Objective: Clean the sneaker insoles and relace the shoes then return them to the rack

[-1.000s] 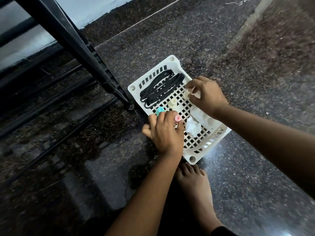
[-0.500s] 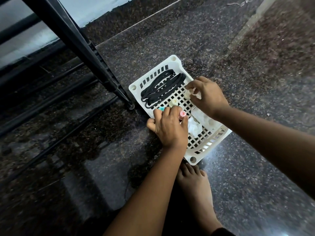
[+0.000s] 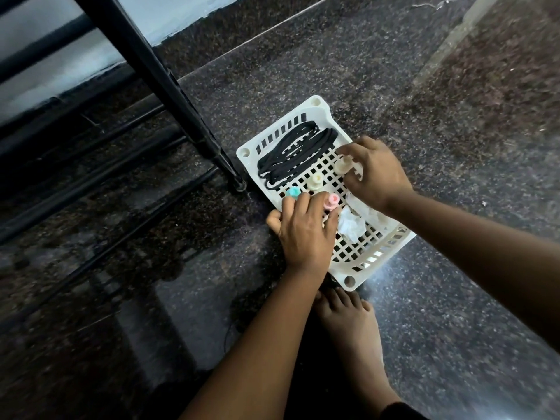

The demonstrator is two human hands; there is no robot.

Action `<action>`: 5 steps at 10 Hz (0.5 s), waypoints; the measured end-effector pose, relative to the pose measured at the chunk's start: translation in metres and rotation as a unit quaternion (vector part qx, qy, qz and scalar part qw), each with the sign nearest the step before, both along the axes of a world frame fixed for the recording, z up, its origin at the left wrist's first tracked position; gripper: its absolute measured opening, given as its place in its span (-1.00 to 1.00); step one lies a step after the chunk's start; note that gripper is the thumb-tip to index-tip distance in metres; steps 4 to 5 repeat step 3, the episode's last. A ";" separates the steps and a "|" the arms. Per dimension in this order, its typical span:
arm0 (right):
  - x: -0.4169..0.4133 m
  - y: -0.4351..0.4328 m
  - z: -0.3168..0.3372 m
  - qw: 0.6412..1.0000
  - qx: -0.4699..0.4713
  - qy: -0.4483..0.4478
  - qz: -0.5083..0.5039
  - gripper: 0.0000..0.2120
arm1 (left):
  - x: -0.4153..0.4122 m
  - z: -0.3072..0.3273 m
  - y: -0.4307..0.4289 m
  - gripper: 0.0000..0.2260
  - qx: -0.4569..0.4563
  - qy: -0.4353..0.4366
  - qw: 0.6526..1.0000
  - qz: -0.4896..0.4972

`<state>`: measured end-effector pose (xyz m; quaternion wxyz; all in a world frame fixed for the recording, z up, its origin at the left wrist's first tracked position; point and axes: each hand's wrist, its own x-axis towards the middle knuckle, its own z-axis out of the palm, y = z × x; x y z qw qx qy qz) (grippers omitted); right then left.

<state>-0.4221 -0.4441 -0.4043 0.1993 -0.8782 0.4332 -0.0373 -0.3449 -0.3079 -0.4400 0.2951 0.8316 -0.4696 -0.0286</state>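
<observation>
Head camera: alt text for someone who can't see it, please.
Two hands reach into a white basket on a stone floor: the right hand pinches a cream piece, the left hand rests on its edge by a teal piece and a pink piece. Black laces lie coiled at its far end, near a black rack leg.

No text, label, brand or number can be read. White basket [image 3: 315, 106]: no print legible on its rim or walls. The pale bottle [image 3: 343, 165] near the basket's right edge, the teal bottle [image 3: 292, 192] and the pink bottle [image 3: 332, 200] near its left edge are too small and blurred to tell any marking.
</observation>
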 end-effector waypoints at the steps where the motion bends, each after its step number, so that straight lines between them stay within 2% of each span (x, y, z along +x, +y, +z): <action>1: -0.001 0.005 0.001 1.000 -0.018 0.009 -0.002 -0.59 | 0.001 0.000 0.012 -0.71 0.007 -0.012 1.000 -0.013; 2: -0.001 0.011 -0.006 0.999 -0.048 -0.022 -0.002 -0.51 | 0.006 -0.002 0.023 -0.59 0.032 -0.037 0.999 -0.015; 3: -0.003 0.024 -0.010 0.998 -0.060 0.000 0.014 -0.41 | 0.011 0.008 0.032 -0.48 0.086 -0.065 0.993 -0.047; 5: -0.003 0.024 -0.010 0.998 -0.060 0.000 0.014 -0.41 | 0.011 0.008 0.032 -0.48 0.086 -0.065 0.993 -0.047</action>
